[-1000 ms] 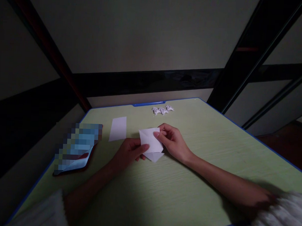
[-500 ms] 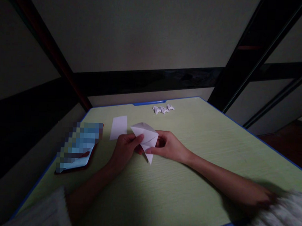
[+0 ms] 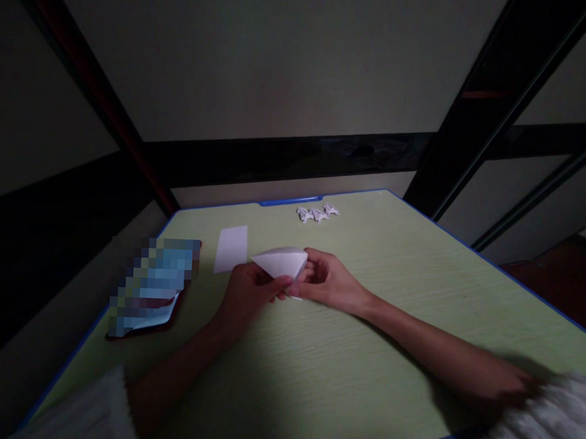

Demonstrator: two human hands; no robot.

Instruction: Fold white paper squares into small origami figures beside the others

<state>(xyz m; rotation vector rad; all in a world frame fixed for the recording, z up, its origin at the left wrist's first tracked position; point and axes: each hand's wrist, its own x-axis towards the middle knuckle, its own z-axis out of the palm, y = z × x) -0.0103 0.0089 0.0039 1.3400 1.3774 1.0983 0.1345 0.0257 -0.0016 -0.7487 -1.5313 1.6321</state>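
Between both hands, over the middle of the table, is a piece of white folded paper with a pointed left corner. My left hand grips its lower left side, the thumb lying across the front near the bottom tip. My right hand pinches its right side and lower tip, thumb in front and fingers behind. The two thumbs almost meet at the bottom of the paper. Some of the fingertips behind the paper are hidden.
A flat white sheet of paper lies just left of the hands. Further left is a tablet-like device with a blurred screen. Three small folded paper figures sit near the back of the light green, blue-edged table. Behind it stands a panelled wall.
The paper has gone from a wider shape with a point hanging below to a narrower, folded-over triangle. My left thumb has slid right and down to its lower tip, close to my right thumb.
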